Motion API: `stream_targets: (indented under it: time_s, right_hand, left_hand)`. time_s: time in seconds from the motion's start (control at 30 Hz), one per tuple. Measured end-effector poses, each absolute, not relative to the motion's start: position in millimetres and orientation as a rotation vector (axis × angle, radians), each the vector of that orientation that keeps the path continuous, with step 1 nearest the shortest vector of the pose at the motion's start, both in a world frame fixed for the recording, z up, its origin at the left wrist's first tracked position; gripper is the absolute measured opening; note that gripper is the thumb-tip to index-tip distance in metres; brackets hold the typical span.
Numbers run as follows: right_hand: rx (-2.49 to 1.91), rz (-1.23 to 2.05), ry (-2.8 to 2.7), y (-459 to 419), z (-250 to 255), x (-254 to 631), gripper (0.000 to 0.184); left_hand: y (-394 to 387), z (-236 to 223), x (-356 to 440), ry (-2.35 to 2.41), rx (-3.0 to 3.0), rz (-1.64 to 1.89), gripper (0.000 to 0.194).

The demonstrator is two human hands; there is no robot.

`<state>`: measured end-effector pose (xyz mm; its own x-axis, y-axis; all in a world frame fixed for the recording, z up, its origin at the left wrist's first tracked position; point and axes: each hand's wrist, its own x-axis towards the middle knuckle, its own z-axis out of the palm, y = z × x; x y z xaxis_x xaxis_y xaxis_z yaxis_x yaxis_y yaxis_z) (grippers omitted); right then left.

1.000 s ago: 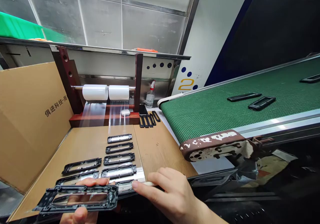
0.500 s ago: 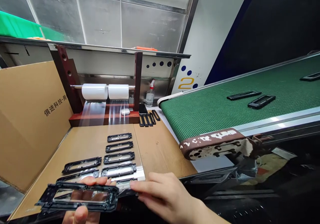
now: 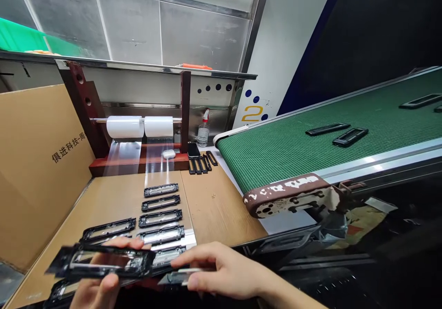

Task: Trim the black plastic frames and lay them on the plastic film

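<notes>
My left hand [image 3: 98, 288] grips a black rectangular frame [image 3: 103, 274] with a clear window, thumb in front and fingers behind, above the table's near edge. Just right of it, my right hand [image 3: 224, 267] is closed on what looks like a utility knife [image 3: 176, 277], its dark slanted blade pointing left. The right fingertips are near the closest frame [image 3: 167, 256] in a column of similar frames [image 3: 160, 218] lying on clear film. More frames [image 3: 108, 228] lie to the left, partly hidden behind the left hand and the held frame.
Two rolls of clear film [image 3: 124, 127] hang on a dark red stand [image 3: 184, 115] at the back. Small black frames [image 3: 198, 165], a phone [image 3: 194, 150] and a spray bottle [image 3: 203, 131] stand beside it. A green conveyor belt [image 3: 276, 152] carries several black frames. Cardboard [image 3: 37, 161] borders the left.
The view has shifted slightly. My right hand has turned so that the thumb and the knife now show. The held frame has risen a little, uncovering another frame at lower left.
</notes>
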<state>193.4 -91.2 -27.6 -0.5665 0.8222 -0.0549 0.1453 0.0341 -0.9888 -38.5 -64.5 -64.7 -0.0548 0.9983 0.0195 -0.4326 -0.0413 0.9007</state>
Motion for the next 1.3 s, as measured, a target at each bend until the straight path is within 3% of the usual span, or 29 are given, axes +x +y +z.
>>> stream_targets:
  time_s: [0.1, 0.27, 0.37, 0.67, 1.0, 1.3]
  right_hand:
    - [-0.988, 1.035, -2.088, -91, -18, 194, 0.029]
    - [-0.89, -0.185, -2.402, -91, 2, 186, 0.032]
    - [-0.727, -0.449, -2.393, -89, 16, 182, 0.026]
    - [-0.54, -0.598, -2.408, -84, 29, 174, 0.019]
    - [-0.606, -0.521, -2.442, -87, 28, 175, 0.022]
    - [-0.875, -0.319, -2.09, -71, -30, 192, 0.024]
  left_hand:
    - [-56, -57, -49, 0.927, 0.776, 1.28, 0.065]
    - [-62, -33, -47, 0.892, 0.708, 1.082, 0.064]
    - [-66, -26, -44, 0.86, 0.7, 1.035, 0.059]
    - [-67, -23, -47, 0.833, 0.759, 0.97, 0.059]
    - [-69, -25, -47, 0.854, 0.768, 0.983, 0.059]
    - [-75, -26, -44, 0.872, 0.651, 1.064, 0.06]
